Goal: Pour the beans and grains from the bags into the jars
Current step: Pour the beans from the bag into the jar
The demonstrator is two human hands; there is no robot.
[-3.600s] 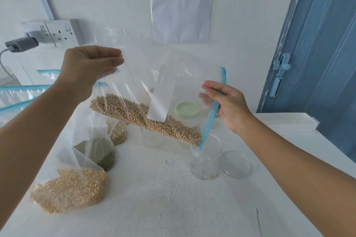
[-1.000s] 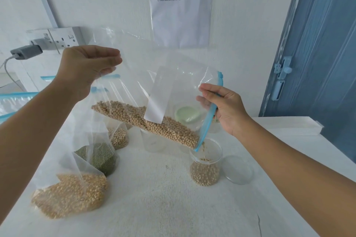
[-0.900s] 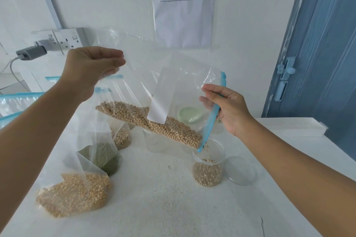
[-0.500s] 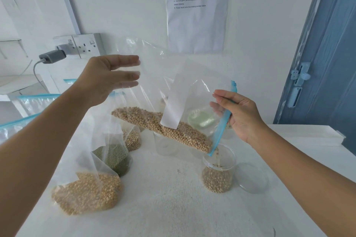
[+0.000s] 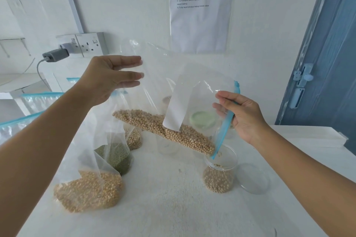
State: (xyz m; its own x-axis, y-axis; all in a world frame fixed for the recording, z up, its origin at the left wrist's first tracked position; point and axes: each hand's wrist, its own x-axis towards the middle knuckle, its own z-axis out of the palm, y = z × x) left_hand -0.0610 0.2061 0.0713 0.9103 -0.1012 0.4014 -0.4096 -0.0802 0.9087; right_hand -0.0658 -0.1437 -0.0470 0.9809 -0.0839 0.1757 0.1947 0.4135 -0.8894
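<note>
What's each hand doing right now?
Left hand: holding the bag by its bottom end.
Right hand: pinching the bag's blue zip edge.

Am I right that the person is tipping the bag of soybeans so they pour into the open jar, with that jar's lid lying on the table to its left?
Not quite. The head view shows the clear lid lying on the table to the right of the open jar, not its left. The rest holds: both hands tilt the bag of soybeans, its blue zip edge over the jar's mouth.
</note>
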